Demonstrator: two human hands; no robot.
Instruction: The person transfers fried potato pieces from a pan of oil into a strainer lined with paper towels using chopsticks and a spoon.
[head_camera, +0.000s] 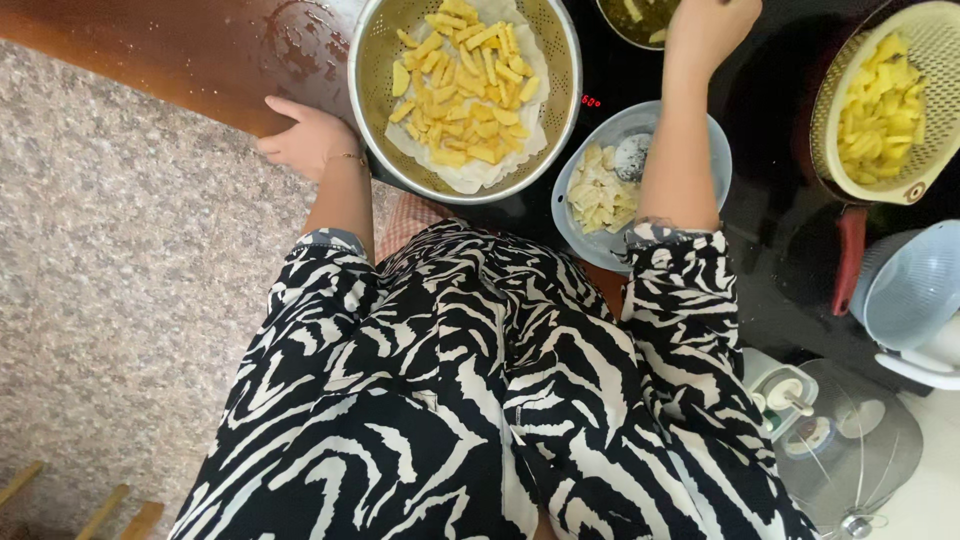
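My left hand (305, 135) rests flat on the edge of the brown counter (170, 50), fingers apart, right beside a metal colander (563, 110). The colander holds yellow fried strips (465, 85) on white paper. My right hand (705, 28) is curled at the top edge of the view, next to a pan of dark oil (640, 15). Whatever it holds is cut off. Under my right forearm sits a blue plate (590, 250) with pale raw strips (598, 195).
A cream colander (935, 150) of yellow pieces sits over a pan with a red handle (850, 255) on the black cooktop (770, 200). A pale blue strainer (905, 290) and a glass lid (850, 450) lie at the right. Speckled floor (120, 300) lies left.
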